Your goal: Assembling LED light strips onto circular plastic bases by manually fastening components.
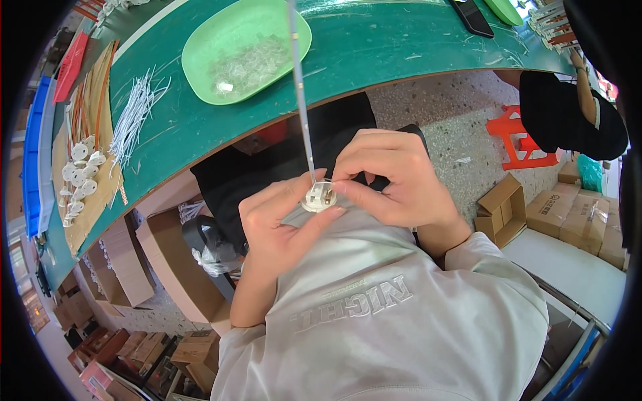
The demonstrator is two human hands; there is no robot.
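Observation:
Above my lap, my left hand [271,217] grips a small round white plastic base [319,198] between thumb and fingers. A long, thin pale strip with small yellowish spots [302,107] rises from the base toward the bench. The fingertips of my right hand [404,180] are pinched together at the base's right edge, near a small metallic-looking part; whatever lies between them is too small to make out. On the green bench beyond, a light green basin [196,63] holds many small clear pieces [251,67].
On the green bench [354,67] lie a bundle of white wires [136,117] and several similar white round bases [81,174] on cardboard. A dark phone-like device [472,18] is at the back. Cartons [568,214], a red stool [511,137] and another person [568,113] are at right.

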